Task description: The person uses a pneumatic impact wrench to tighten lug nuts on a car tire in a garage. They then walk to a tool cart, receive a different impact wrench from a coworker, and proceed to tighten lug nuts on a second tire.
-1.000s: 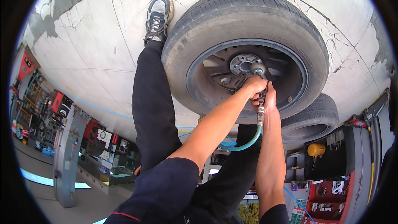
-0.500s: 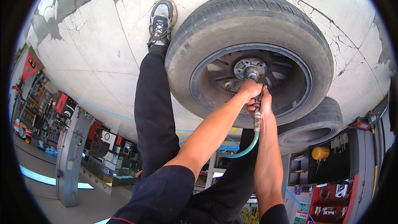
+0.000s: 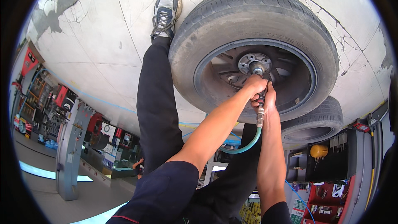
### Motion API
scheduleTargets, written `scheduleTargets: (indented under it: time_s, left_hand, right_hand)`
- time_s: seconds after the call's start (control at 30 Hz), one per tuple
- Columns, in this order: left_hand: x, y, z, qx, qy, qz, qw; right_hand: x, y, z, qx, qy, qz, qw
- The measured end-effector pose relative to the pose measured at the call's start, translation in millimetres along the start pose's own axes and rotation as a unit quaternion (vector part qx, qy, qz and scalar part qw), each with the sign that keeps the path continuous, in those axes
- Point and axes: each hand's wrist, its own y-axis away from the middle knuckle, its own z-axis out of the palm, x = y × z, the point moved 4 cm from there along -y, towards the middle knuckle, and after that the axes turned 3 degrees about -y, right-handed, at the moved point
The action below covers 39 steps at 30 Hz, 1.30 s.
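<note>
A tire (image 3: 217, 16) on a dark multi-spoke wheel lies on the pale floor, rim interior facing up. My left hand (image 3: 255, 87) and my right hand (image 3: 268, 97) are both closed around a metal air tool (image 3: 260, 111) with a green hose (image 3: 251, 144) running from its end. Its round head (image 3: 257, 67) is at the silver centre hub (image 3: 245, 61); whether they touch is hard to tell. My fingers partly hide the tool's body.
My shoe (image 3: 165, 15) is left of the tire. A second tire (image 3: 313, 116) lies behind at right. Around the lower edges stand a grey post (image 3: 68, 157), tool shelves (image 3: 37, 108), a red cabinet (image 3: 331, 203) and a blue hose (image 3: 298, 195). A co-worker's arm (image 3: 139, 164) shows small at lower left.
The tool head has moved from right of the hub's middle onto it, with both hands still gripping. The view has shifted slightly. More of the co-worker shows at lower left.
</note>
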Motion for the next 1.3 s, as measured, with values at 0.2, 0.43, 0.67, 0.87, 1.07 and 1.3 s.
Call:
scheduleTargets:
  time_s: [0.2,0.43,0.67,0.87,1.07,1.3]
  left_hand:
    - [-2,0,0,-0.029,0.041,-0.017,0.999]
    - [-1,26,19,-0.152,0.175,-0.017,0.973]
    - [-71,4,38,-0.152,0.226,-0.072,0.96]
    - [-101,-14,33,-0.113,0.256,-0.062,0.958]
    - [-85,-15,21,-0.054,0.131,-0.049,0.989]
    - [-86,-19,33,-0.052,0.162,-0.034,0.985]
  right_hand:
    - [-4,4,4,0.012,0.021,0.011,1.0]
    - [-11,13,-9,0.021,-0.004,-0.009,1.0]
    - [34,0,-39,0.02,0.01,0.072,0.997]
    - [61,-20,-44,0.026,-0.004,0.066,0.997]
    - [58,-31,-37,0.021,0.021,0.051,0.998]
    - [56,-32,-42,0.049,0.049,0.041,0.997]
